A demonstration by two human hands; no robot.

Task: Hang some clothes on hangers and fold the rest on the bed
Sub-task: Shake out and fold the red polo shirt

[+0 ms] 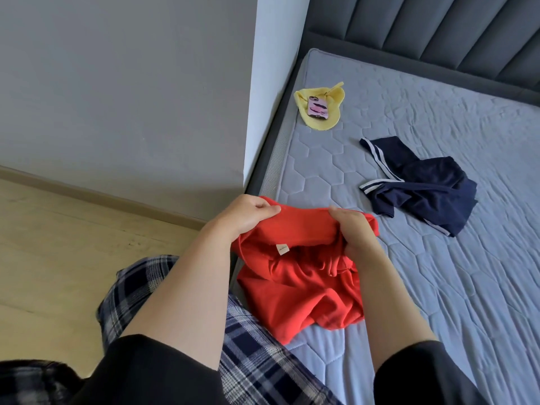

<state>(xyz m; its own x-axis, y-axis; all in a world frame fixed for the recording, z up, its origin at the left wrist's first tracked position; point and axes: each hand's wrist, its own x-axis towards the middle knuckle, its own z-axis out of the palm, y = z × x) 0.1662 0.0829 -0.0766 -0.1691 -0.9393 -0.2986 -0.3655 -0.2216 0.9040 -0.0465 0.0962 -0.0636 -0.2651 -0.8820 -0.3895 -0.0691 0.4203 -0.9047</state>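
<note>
A red garment (304, 290) with a small beige label lies bunched at the near left edge of the bed (438, 287). Its upper edge is lifted off the mattress. My left hand (248, 213) pinches that edge at its left end. My right hand (352, 229) grips it at the right end, fingers curled over the cloth. A crumpled navy garment (423, 185) with white stripes lies farther out on the mattress, to the right of my hands. A yellow garment (320, 108) sits near the bed's far left corner.
A pink phone (317, 108) lies on the yellow garment. A grey wall corner (257, 112) stands right beside the bed's left edge. The dark padded headboard (438, 33) runs along the far end. Wooden floor (58, 244) is to my left.
</note>
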